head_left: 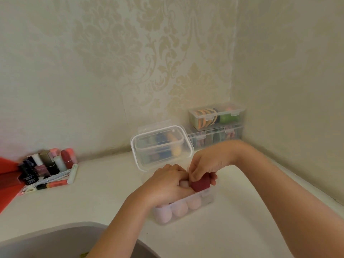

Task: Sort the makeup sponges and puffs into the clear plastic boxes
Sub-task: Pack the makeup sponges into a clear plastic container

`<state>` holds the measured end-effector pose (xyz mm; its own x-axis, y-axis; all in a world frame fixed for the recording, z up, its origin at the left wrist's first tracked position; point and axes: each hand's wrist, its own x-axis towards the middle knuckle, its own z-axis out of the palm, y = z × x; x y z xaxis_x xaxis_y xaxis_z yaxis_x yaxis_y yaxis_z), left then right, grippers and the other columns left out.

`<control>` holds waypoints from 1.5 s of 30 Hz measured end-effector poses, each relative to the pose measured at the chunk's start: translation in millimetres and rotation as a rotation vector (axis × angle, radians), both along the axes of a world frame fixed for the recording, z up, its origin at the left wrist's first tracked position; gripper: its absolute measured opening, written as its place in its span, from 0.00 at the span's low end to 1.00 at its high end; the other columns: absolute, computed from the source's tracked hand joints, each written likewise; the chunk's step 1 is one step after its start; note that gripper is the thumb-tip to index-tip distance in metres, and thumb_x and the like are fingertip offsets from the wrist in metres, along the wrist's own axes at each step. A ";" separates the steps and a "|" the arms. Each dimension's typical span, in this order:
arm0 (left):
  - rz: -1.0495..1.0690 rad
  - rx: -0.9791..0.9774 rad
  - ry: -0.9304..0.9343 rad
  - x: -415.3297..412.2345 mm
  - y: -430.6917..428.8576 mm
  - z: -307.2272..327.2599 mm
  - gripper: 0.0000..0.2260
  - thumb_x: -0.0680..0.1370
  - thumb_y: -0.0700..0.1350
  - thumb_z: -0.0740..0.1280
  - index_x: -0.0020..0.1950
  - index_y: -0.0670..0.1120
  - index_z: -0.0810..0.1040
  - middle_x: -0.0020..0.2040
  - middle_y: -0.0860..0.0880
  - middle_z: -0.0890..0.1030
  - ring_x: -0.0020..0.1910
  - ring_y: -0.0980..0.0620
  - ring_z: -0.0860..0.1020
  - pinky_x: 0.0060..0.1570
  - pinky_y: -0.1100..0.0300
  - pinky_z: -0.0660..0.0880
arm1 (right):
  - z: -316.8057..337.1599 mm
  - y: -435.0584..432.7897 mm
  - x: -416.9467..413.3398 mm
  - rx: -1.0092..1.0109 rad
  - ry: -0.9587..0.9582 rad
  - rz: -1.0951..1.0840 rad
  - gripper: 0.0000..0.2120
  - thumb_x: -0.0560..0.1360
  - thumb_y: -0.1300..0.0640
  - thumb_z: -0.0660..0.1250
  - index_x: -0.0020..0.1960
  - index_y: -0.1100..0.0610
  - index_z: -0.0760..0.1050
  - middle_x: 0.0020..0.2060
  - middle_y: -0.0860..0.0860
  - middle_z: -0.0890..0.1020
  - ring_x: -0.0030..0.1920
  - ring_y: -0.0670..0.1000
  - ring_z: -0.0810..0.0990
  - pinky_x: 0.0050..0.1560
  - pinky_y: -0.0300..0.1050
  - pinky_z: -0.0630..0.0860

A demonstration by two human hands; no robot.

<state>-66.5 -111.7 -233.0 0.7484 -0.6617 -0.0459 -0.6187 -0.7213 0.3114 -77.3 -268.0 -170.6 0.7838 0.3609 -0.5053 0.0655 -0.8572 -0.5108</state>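
the open clear box [203, 192] sat on the white tabletop [232, 220], near the middle, with its lid [162, 146] tipped up on the far side. several pale pink sponges [178, 208] lay side by side inside it, showing through the near wall. both arms reached in from the near edge and met over the box's far right end. the right grip [206, 162], a bare hand, came down from above with its fingers curled round a dark red sponge [201, 184], which sat at the box's rim, partly in. the left grip [165, 183] lay just left of it, touching it, fingers bent round a small white sponge [184, 183] at the top of the box.

through the raised lid some blue and orange shapes showed, too blurred to name. in the far right corner two closed clear boxes were stacked, the upper box [216, 116] holding orange and green pieces, the lower box [214, 135] divided into compartments. far to the left stood a cluster of cosmetics bottles and tubes [48, 164] against the wall, beside a red object [7, 175] at the edge. a grey basin [55, 237] curved across the near left.
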 end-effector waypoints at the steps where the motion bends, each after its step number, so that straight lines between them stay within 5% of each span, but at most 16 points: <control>1: -0.001 -0.015 0.009 0.5 0.3 -0.2 0.08 0.74 0.60 0.63 0.45 0.58 0.76 0.57 0.58 0.74 0.56 0.54 0.69 0.60 0.57 0.67 | 2.8 -0.3 4.4 -0.003 0.061 0.007 0.10 0.78 0.63 0.61 0.55 0.66 0.77 0.38 0.55 0.78 0.32 0.49 0.76 0.32 0.36 0.75; 4: -0.001 -0.052 0.037 3.2 1.5 -3.1 0.11 0.72 0.59 0.64 0.49 0.57 0.79 0.55 0.58 0.74 0.56 0.53 0.70 0.59 0.55 0.68 | 6.2 1.1 13.8 -0.054 0.183 0.027 0.13 0.79 0.65 0.60 0.61 0.70 0.73 0.49 0.58 0.77 0.42 0.50 0.78 0.39 0.37 0.80; 6: -0.001 -0.070 0.045 4.2 2.4 -4.1 0.12 0.69 0.61 0.61 0.46 0.58 0.78 0.53 0.59 0.75 0.54 0.53 0.72 0.57 0.56 0.70 | 4.5 7.4 13.5 -0.142 0.154 0.061 0.13 0.78 0.66 0.61 0.61 0.68 0.73 0.46 0.56 0.77 0.39 0.48 0.78 0.37 0.36 0.79; 11: 0.034 -0.077 0.065 1.8 1.8 -2.9 0.16 0.67 0.60 0.61 0.47 0.55 0.80 0.53 0.59 0.75 0.55 0.54 0.70 0.58 0.59 0.69 | -6.7 10.5 -0.7 -0.343 -0.203 0.261 0.08 0.75 0.60 0.65 0.52 0.61 0.78 0.41 0.53 0.78 0.37 0.50 0.75 0.36 0.34 0.70; 16: -0.004 -0.090 0.083 -0.4 2.5 1.5 0.08 0.72 0.53 0.65 0.47 0.56 0.81 0.54 0.60 0.75 0.56 0.55 0.70 0.59 0.57 0.70 | -19.6 3.3 -11.5 -0.323 -0.408 0.305 0.05 0.72 0.56 0.66 0.44 0.58 0.77 0.41 0.54 0.81 0.36 0.49 0.73 0.35 0.37 0.68; 20: 0.007 -0.097 0.103 -0.6 2.6 2.3 0.09 0.71 0.54 0.65 0.47 0.54 0.82 0.49 0.60 0.75 0.53 0.57 0.71 0.56 0.58 0.72 | -8.2 10.7 -7.9 -0.358 -0.364 0.351 0.05 0.69 0.57 0.72 0.44 0.56 0.80 0.33 0.48 0.78 0.31 0.44 0.72 0.28 0.27 0.67; 25: -0.027 -0.076 0.099 5.0 2.9 -3.4 0.08 0.70 0.55 0.66 0.48 0.58 0.79 0.50 0.63 0.71 0.55 0.56 0.68 0.58 0.58 0.69 | 2.4 9.5 -2.4 -0.414 -0.240 0.417 0.13 0.70 0.61 0.72 0.55 0.56 0.79 0.41 0.47 0.77 0.34 0.43 0.71 0.30 0.20 0.65; 28: -0.045 -0.117 0.103 7.4 3.6 -6.8 0.07 0.69 0.56 0.66 0.46 0.61 0.78 0.50 0.64 0.72 0.55 0.58 0.68 0.58 0.59 0.69 | -2.0 7.6 -2.6 -0.413 -0.308 0.408 0.10 0.68 0.58 0.74 0.49 0.54 0.80 0.36 0.45 0.77 0.31 0.40 0.70 0.32 0.20 0.65; 32: -0.080 -0.126 0.089 9.5 3.8 -7.6 0.04 0.68 0.57 0.65 0.41 0.64 0.77 0.48 0.64 0.73 0.53 0.59 0.71 0.54 0.61 0.72 | -14.3 5.9 -4.4 -0.459 -0.415 0.445 0.10 0.66 0.53 0.75 0.35 0.52 0.73 0.27 0.46 0.74 0.27 0.41 0.72 0.27 0.26 0.67; 35: -0.068 -0.112 0.072 12.2 1.5 -9.3 0.12 0.65 0.61 0.63 0.45 0.61 0.78 0.50 0.63 0.75 0.53 0.58 0.72 0.54 0.58 0.73 | -20.9 1.0 -3.7 -0.450 -0.466 0.429 0.09 0.67 0.54 0.72 0.41 0.57 0.75 0.36 0.51 0.79 0.36 0.50 0.76 0.32 0.35 0.68; 37: -0.055 -0.103 0.064 10.6 -0.4 -8.1 0.15 0.64 0.62 0.61 0.46 0.60 0.79 0.50 0.62 0.76 0.52 0.57 0.74 0.53 0.57 0.74 | -21.1 1.2 -4.1 -0.456 -0.464 0.409 0.08 0.67 0.56 0.72 0.40 0.57 0.74 0.34 0.50 0.77 0.34 0.49 0.73 0.30 0.34 0.66; 42: 0.009 -0.027 0.055 7.7 -4.4 -3.3 0.14 0.65 0.60 0.60 0.42 0.56 0.79 0.45 0.59 0.79 0.47 0.57 0.76 0.48 0.59 0.75 | -27.3 9.1 -8.8 -0.440 -0.500 0.303 0.09 0.65 0.61 0.73 0.33 0.56 0.72 0.28 0.49 0.74 0.31 0.50 0.72 0.28 0.36 0.66; 45: 0.079 0.045 0.072 9.0 -10.5 -5.1 0.11 0.65 0.59 0.60 0.42 0.60 0.78 0.48 0.58 0.77 0.48 0.53 0.75 0.47 0.58 0.73 | -29.0 0.2 -12.3 -0.300 -0.521 0.139 0.06 0.65 0.59 0.74 0.41 0.56 0.79 0.36 0.50 0.82 0.36 0.51 0.78 0.31 0.36 0.70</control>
<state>-57.6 -122.2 -238.2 0.7920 -0.5966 -0.1296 -0.5364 -0.7813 0.3190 -89.6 -267.8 -199.6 0.9110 0.3787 -0.1635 0.3628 -0.9242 -0.1192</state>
